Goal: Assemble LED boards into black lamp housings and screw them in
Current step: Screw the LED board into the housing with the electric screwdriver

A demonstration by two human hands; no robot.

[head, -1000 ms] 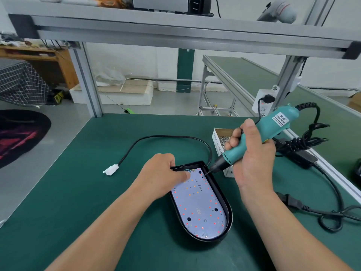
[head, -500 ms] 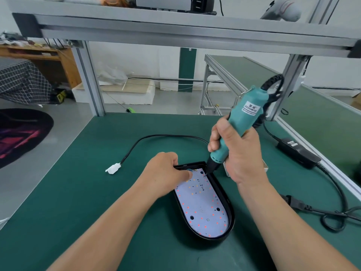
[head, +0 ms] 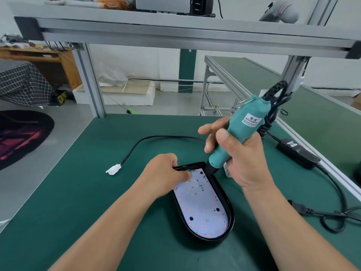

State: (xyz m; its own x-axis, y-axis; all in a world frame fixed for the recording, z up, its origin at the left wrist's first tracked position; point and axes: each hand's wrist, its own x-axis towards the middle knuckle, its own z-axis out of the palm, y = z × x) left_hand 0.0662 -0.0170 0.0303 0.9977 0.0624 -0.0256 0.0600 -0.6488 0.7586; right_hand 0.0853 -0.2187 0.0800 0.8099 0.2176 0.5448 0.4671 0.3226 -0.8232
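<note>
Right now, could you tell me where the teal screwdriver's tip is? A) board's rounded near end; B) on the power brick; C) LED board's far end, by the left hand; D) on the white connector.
C: the screwdriver in the right hand meets the LED board at its far end, beside the left hand gripping the housing.

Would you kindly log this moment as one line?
stage: screwing | right hand grips screwdriver | tip at LED board | left hand holds housing

Grey floor [head: 58, 122], white wall [head: 136, 61], wooden desk [head: 39, 55] far left.
</note>
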